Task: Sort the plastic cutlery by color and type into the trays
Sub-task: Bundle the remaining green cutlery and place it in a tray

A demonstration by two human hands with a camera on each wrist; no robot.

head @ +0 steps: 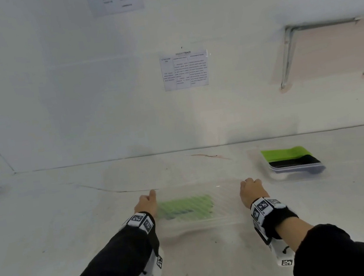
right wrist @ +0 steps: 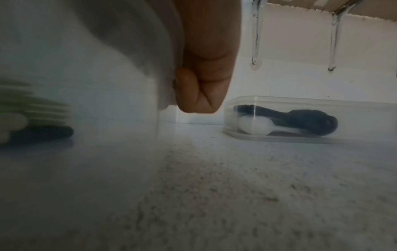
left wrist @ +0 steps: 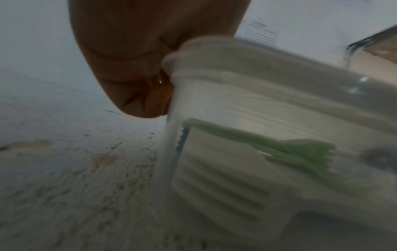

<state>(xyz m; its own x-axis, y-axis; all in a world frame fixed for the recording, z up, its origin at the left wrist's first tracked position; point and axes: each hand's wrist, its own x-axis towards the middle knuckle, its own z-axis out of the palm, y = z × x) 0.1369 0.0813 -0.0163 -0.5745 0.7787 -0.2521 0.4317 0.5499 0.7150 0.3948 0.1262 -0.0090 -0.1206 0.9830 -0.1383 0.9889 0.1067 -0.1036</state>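
Note:
A clear plastic tray (head: 227, 203), blurred by motion, is held between my two hands just above the white table. My left hand (head: 147, 202) grips its left end, fingers (left wrist: 133, 71) curled at the rim of the tray (left wrist: 247, 81). My right hand (head: 250, 190) grips the right end, fingers (right wrist: 204, 81) curled against the tray wall (right wrist: 111, 88). Inside lie green cutlery (head: 185, 209), which shows forks (left wrist: 305, 152), and a dark piece (right wrist: 43, 133). A second clear tray (head: 273, 171) at the right holds green (head: 285, 153) and black cutlery (head: 295, 161), with a white spoon (right wrist: 255, 126) under black spoons (right wrist: 311, 122).
The white table (head: 72, 218) meets a white wall (head: 82, 103) at the back. A printed sheet (head: 184, 70) hangs on the wall. A shelf on metal brackets (head: 287, 57) juts out above the second tray. Cracks mark the table surface behind my hands.

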